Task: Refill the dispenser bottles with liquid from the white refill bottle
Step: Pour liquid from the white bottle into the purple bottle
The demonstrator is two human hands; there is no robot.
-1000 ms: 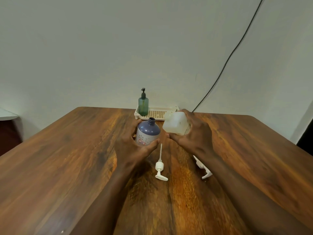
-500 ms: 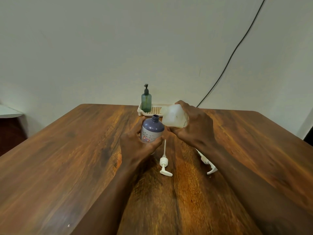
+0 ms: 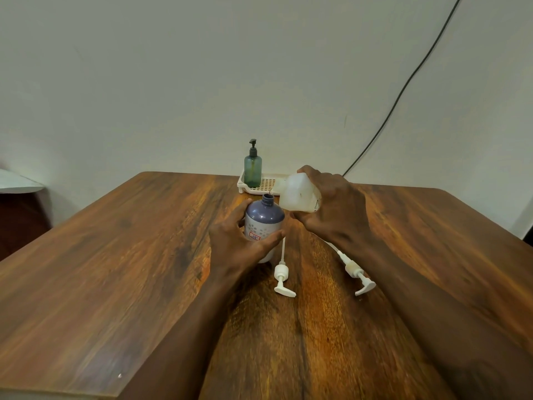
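Observation:
My left hand (image 3: 235, 236) grips a purple dispenser bottle (image 3: 264, 219) that stands upright on the table with its neck uncapped. My right hand (image 3: 336, 207) holds the white refill bottle (image 3: 298, 194) tipped to the left, its mouth just above the purple bottle's neck. A thin dark thread shows at the mouth; I cannot tell whether it is liquid. Two white pump heads lie on the wood: one (image 3: 282, 277) just right of the purple bottle, the other (image 3: 357, 277) beside my right forearm. A green dispenser bottle (image 3: 253, 167) with a black pump stands in a tray.
The cream slotted tray (image 3: 268, 184) sits at the far edge of the wooden table (image 3: 115, 269) against the wall. A black cable (image 3: 403, 90) runs down the wall at the right. A white surface (image 3: 17, 183) shows at the far left.
My right hand has lifted and tipped the white refill bottle further over the purple bottle's neck. The view has shifted a little; my left hand keeps its hold.

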